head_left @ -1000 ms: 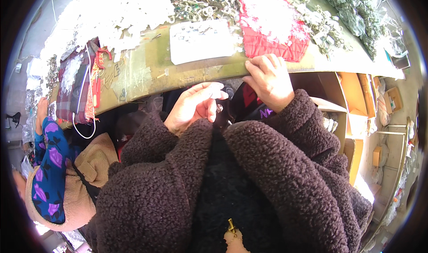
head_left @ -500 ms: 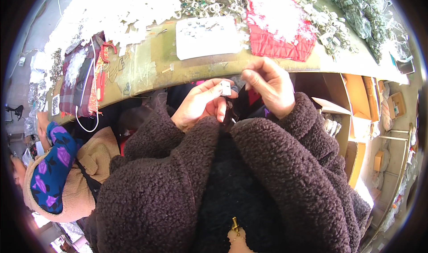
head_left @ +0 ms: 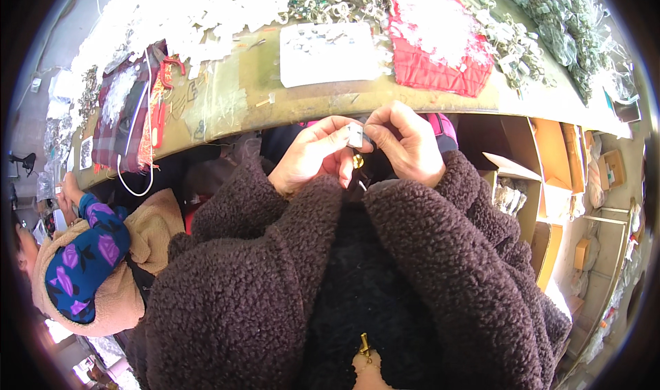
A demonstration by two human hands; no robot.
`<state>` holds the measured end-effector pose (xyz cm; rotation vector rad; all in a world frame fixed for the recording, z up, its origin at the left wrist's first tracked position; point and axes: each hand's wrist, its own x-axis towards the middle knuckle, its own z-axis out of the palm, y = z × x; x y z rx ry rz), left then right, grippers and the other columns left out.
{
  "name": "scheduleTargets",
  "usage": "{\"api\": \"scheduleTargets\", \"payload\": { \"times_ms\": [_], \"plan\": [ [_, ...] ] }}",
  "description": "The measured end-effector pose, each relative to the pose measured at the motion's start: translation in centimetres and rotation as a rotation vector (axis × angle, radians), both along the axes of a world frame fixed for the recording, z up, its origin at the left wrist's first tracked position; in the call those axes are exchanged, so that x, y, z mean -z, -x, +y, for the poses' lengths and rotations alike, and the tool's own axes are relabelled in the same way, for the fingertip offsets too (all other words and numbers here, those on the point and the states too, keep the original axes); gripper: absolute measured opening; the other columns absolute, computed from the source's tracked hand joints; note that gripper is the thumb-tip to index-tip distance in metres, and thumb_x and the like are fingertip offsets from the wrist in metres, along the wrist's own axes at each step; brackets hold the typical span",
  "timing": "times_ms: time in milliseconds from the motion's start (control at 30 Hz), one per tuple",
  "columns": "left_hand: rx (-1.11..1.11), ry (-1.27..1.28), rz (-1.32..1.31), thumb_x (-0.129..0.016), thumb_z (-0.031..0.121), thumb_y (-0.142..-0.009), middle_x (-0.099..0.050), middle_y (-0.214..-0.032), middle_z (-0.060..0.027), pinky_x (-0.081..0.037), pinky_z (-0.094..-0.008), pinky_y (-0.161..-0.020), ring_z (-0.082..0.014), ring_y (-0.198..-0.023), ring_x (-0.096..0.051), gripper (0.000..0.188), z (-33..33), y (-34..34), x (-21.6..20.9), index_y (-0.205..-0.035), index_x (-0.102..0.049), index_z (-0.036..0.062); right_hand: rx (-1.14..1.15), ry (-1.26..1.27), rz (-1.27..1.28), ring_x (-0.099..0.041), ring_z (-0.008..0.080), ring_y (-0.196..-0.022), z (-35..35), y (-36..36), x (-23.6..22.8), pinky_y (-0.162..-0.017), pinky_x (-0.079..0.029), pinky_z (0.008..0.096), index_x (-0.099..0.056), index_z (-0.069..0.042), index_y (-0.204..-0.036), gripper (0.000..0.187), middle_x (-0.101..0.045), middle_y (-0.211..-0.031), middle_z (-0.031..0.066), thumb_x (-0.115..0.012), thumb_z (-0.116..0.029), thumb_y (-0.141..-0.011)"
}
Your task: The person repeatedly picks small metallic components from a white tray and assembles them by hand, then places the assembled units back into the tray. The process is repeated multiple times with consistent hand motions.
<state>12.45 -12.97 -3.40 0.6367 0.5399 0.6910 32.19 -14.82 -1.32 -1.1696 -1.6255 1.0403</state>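
Note:
Between the thumb and fingers of my left hand (head_left: 313, 149) is a small white rectangular piece (head_left: 355, 135). My right hand (head_left: 407, 145) is beside it, thumb and forefinger pinched together close to the piece's right side; whatever lies between those fingertips is too small to make out. Both hands are just in front of the table's near edge. Beyond them a white tray (head_left: 326, 74) with small pieces lies on the table (head_left: 240, 112). To its right, a red quilted cloth (head_left: 440, 77) bears a heap of bright white pieces.
Tangled pale parts (head_left: 519, 57) lie right of the red cloth. A plaid cloth (head_left: 110, 139) and red-handled pliers (head_left: 159, 122) are at the left of the table. Cardboard boxes (head_left: 546, 149) stand at my right. Another person (head_left: 89, 266) works at my left.
My right hand has come down and left to the white piece, its fingers closing into a pinch. The left hand keeps its hold. The view has shifted slightly.

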Motion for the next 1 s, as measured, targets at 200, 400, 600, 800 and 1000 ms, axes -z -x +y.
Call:
{"api": "scheduleTargets", "payload": {
  "times_ms": [200,400,600,800,1000],
  "plan": [
    [0.018,-0.020,0.018,-0.051,0.017,-0.098,-0.067,-0.093,-0.0157,-0.051,-0.0280,-0.052,-0.0179,-0.055,-0.060,0.024,0.0,0.2,0.1,-0.116,-0.054,0.0019,-0.086,-0.363,-0.319,-0.060,0.0338,-0.070,0.4,-0.3,-1.5,-0.063,-0.050,0.0389,-0.057,-0.003,-0.088,0.009,-0.056,-0.079,0.0144,-0.064,-0.005,-0.083],
    [0.088,-0.086,0.087,-0.056,0.018,-0.097,-0.069,-0.097,-0.0158,-0.053,-0.0278,-0.057,-0.0162,-0.058,-0.062,0.024,0.2,0.2,0.1,-0.113,-0.055,0.0000,-0.177,-0.358,-0.425,-0.061,0.0344,-0.069,-0.2,-0.5,-2.8,-0.060,-0.050,0.0410,-0.055,-0.003,-0.085,0.009,-0.056,-0.078,0.0145,-0.063,-0.006,-0.082],
    [0.113,-0.011,-0.034,-0.052,0.018,-0.098,-0.067,-0.095,-0.0169,-0.053,-0.0313,-0.056,-0.0182,-0.058,-0.061,0.026,0.3,0.4,0.3,-0.120,-0.055,0.0042,-0.111,-0.179,-0.324,-0.060,0.0382,-0.079,-0.2,-0.8,-3.2,-0.068,-0.049,0.0421,-0.055,0.000,-0.087,0.009,-0.059,-0.082,0.0187,-0.061,-0.005,-0.085],
    [0.103,-0.023,-0.042,-0.050,0.018,-0.099,-0.066,-0.098,-0.0191,-0.053,-0.0322,-0.055,-0.0186,-0.058,-0.061,0.027,0.3,0.4,0.7,-0.122,-0.053,0.0051,-0.100,-0.204,-0.335,-0.060,0.0377,-0.078,-0.3,-0.9,-3.0,-0.067,-0.049,0.0416,-0.055,-0.001,-0.088,0.009,-0.058,-0.082,0.0181,-0.062,-0.006,-0.085],
    [0.073,0.021,-0.068,-0.050,0.019,-0.099,-0.067,-0.098,-0.0189,-0.053,-0.0322,-0.054,-0.0191,-0.057,-0.060,0.027,0.2,0.2,0.6,-0.122,-0.052,0.0049,-0.065,-0.281,-0.405,-0.061,0.0350,-0.074,-0.5,-0.4,-3.1,-0.064,-0.050,0.0407,-0.056,-0.002,-0.087,0.008,-0.058,-0.081,0.0156,-0.062,-0.007,-0.084]
  ]
}}
